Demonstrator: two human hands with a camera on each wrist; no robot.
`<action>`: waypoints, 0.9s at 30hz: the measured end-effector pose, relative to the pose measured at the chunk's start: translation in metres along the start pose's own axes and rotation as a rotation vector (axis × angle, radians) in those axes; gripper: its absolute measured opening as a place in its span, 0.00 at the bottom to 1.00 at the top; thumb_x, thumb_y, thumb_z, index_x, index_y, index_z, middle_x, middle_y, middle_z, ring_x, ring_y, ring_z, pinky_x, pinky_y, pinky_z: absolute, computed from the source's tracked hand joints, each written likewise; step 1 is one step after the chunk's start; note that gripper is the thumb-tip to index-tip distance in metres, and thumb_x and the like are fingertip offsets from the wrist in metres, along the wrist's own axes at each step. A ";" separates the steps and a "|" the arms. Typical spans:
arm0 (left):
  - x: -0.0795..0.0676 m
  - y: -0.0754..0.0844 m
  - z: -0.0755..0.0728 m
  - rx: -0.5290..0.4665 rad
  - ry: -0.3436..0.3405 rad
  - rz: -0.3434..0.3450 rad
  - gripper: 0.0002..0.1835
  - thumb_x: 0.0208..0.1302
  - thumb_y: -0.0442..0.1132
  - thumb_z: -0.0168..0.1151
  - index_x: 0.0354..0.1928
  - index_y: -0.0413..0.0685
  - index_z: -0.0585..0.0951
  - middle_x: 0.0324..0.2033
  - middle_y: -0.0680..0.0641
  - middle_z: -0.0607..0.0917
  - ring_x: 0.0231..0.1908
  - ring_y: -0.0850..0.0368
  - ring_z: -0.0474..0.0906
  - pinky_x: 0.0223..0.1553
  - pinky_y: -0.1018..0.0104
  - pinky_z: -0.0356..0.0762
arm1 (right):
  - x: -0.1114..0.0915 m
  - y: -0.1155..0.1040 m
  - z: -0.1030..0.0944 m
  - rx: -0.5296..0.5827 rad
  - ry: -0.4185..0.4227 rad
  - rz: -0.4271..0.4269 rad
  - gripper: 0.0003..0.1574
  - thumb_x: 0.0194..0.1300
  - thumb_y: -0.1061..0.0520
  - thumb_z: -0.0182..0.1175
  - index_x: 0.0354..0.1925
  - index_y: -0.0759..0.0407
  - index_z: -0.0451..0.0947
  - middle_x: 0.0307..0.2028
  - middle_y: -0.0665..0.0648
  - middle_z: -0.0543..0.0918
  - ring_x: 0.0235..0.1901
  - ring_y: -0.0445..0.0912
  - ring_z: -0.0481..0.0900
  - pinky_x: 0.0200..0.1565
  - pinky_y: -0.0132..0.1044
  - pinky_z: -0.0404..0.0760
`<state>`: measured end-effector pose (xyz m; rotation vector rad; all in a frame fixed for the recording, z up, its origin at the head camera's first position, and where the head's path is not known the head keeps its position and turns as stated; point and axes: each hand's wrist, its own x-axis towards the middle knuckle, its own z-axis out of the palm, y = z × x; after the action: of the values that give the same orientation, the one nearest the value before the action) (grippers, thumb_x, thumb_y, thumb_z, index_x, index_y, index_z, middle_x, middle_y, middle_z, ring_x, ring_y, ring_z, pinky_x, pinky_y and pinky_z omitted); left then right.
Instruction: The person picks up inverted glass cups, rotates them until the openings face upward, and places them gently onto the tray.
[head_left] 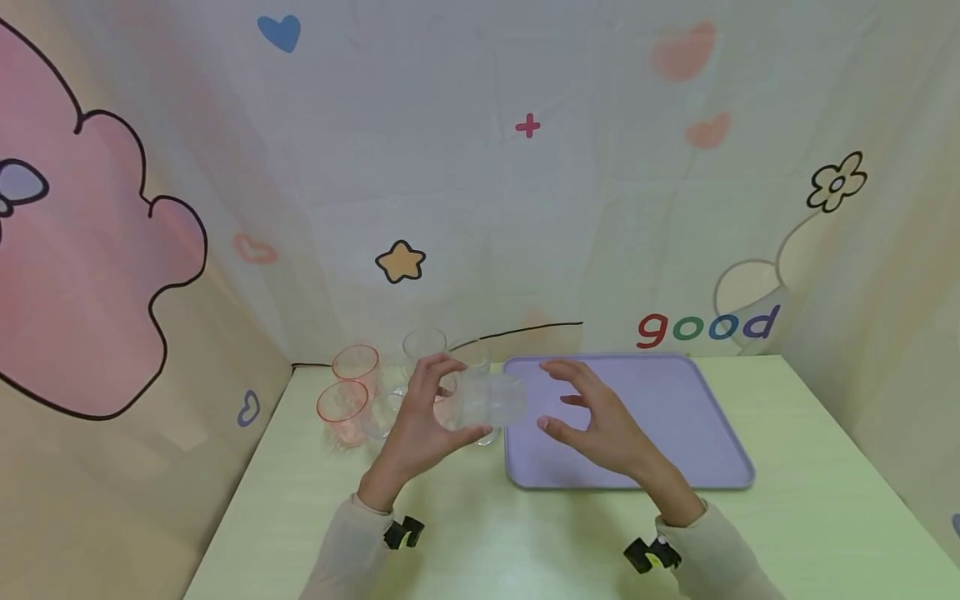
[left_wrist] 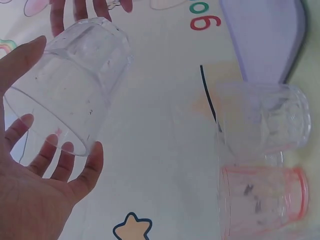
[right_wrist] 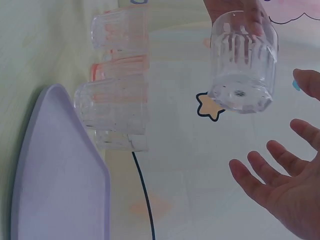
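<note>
My left hand (head_left: 417,427) grips a clear cup (head_left: 495,400) around its rim end, holding it up sideways in the air with the base pointing right. In the left wrist view the thumb and fingers (left_wrist: 89,172) curl round the mouth of the cup (left_wrist: 82,95). My right hand (head_left: 603,423) faces the base with fingers spread and nothing in them. The right wrist view shows a gap between those fingers (right_wrist: 280,180) and the faceted base of the cup (right_wrist: 242,94).
A purple tray (head_left: 622,475) lies on the pale green table (head_left: 480,542), behind and below my right hand. Several other cups stand at the back left, including an orange-rimmed cup (head_left: 345,429) and a clear cup (head_left: 424,343). A patterned curtain (head_left: 480,208) hangs behind.
</note>
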<state>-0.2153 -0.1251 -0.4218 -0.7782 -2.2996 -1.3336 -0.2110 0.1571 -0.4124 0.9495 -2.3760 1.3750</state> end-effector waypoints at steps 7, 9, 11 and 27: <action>0.005 0.009 0.012 -0.145 0.029 0.006 0.44 0.46 0.35 0.85 0.65 0.49 0.70 0.65 0.46 0.69 0.62 0.49 0.67 0.57 0.50 0.79 | -0.001 -0.002 -0.004 0.040 0.033 -0.018 0.42 0.63 0.63 0.71 0.72 0.56 0.67 0.68 0.59 0.71 0.65 0.56 0.71 0.56 0.52 0.82; 0.006 0.011 0.015 -0.196 0.030 0.006 0.43 0.47 0.34 0.84 0.65 0.48 0.70 0.64 0.45 0.69 0.62 0.51 0.68 0.58 0.52 0.79 | -0.002 -0.002 -0.005 0.057 0.034 -0.014 0.42 0.63 0.63 0.71 0.72 0.55 0.67 0.68 0.59 0.70 0.66 0.57 0.70 0.57 0.52 0.82; 0.007 0.013 0.018 -0.248 0.030 0.000 0.42 0.48 0.33 0.83 0.65 0.46 0.69 0.64 0.45 0.69 0.62 0.51 0.69 0.59 0.52 0.78 | -0.003 -0.003 -0.005 0.076 0.035 -0.010 0.43 0.63 0.63 0.70 0.73 0.53 0.66 0.69 0.58 0.69 0.66 0.57 0.70 0.57 0.52 0.82; 0.009 0.022 0.036 -0.465 -0.005 0.001 0.40 0.55 0.36 0.78 0.66 0.43 0.66 0.65 0.39 0.66 0.66 0.46 0.65 0.63 0.44 0.74 | -0.006 -0.009 -0.008 0.189 0.035 0.009 0.45 0.64 0.66 0.69 0.74 0.53 0.64 0.70 0.55 0.67 0.67 0.60 0.68 0.54 0.45 0.83</action>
<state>-0.2101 -0.0821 -0.4193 -0.9172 -2.0090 -1.8991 -0.2014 0.1635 -0.4053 0.9528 -2.2581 1.6287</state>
